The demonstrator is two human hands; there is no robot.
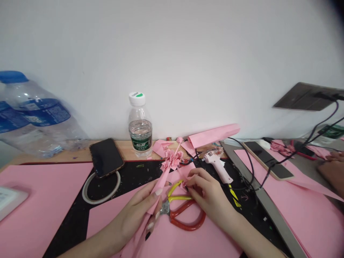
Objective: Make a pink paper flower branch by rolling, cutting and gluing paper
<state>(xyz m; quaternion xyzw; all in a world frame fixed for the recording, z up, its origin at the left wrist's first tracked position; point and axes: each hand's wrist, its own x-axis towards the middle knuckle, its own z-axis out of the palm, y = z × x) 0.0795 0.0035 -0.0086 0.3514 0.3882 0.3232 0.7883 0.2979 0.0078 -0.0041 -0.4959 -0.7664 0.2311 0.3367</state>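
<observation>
My left hand [143, 200] is closed around the rolled paper stem of a pink paper flower [172, 159]. The folded petals stick up beyond my fingers, tilted toward the wall. My right hand [205, 188] has its fingertips pinched together on a small folded pink paper piece [184, 185]. Between the hands lie scissors with red and yellow handles [188, 224]; their blades are hidden under my left hand. Beneath both hands spreads a large pink paper sheet [215, 243].
A white glue gun [219, 166] with black cables lies to the right. Behind stand a water bottle [140, 129] and a rolled pink sheet [215, 135]. On the left, a black phone [106, 157] rests partly over a tape roll [86, 193]. Another person's hand [331, 170] is at far right.
</observation>
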